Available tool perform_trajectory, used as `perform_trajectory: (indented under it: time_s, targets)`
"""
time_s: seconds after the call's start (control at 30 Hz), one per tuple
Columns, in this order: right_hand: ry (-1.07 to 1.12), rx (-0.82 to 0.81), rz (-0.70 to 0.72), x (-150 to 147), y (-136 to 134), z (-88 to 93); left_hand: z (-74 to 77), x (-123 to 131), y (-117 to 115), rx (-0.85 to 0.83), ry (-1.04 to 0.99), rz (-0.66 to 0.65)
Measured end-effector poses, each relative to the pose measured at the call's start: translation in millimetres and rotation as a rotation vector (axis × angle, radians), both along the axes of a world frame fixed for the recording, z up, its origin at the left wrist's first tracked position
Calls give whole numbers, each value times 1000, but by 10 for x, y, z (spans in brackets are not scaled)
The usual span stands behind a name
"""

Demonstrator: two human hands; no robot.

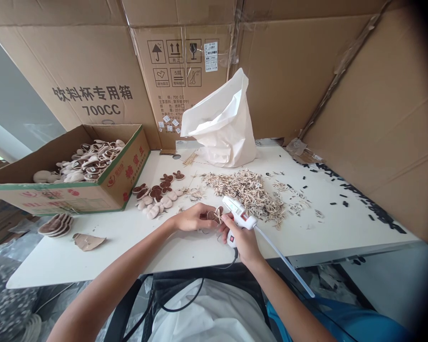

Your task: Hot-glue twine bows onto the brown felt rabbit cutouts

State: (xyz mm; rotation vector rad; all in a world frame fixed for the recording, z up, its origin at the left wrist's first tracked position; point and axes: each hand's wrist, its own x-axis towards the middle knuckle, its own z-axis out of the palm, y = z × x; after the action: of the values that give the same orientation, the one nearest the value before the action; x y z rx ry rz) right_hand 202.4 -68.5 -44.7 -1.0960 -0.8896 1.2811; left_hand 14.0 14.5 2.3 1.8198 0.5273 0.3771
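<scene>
My left hand (pixel 194 218) is closed on a small brown plush piece (pixel 211 215), held just above the white table. A thin beige string bow (pixel 218 213) lies against that piece, at the fingertips of both hands. My right hand (pixel 244 240) is wrapped around a white hot glue gun (pixel 238 212), its nozzle pointing up and left. Out of the gun's back runs a long translucent glue stick (pixel 285 261). A heap of small string bows (pixel 251 192) lies just beyond the gun. Several brown and cream plush pieces (pixel 157 192) are spread beyond my left hand.
An open carton (pixel 123 166) full of plush pieces (pixel 92 161) stands at the left. Stacked plush pieces (pixel 56 224) and a torn cardboard scrap (pixel 88 242) lie near it. A white bag (pixel 228 137) stands at the back. Black bits (pixel 364 204) line the right. Cardboard walls (pixel 288 71) enclose the table.
</scene>
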Motion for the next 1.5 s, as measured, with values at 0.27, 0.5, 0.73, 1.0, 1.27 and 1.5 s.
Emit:
perform_trajectory:
  time_s: [0.27,0.5,0.73,1.0,1.27,1.5]
  targets:
    - [-4,-9,-3,-4,-5,14,-7,10,-19,-30,-11,-12]
    - [-3,-5,3,-4,-8,18,-32,7,-5,-24,-25,-22]
    - [-10,6,-3,-5,-5,10,-19,8,-5,-43,-27,-34]
    - [-23,10,-17,-11,-8,30,-13,22,-20,-38,-34,-53]
    - [10,6,-3,-7,-5,18,-14,1,2,-38,-63,-8]
    - [32,10,-44,-5,6,-8,-37,-52,52,-166,-272,151]
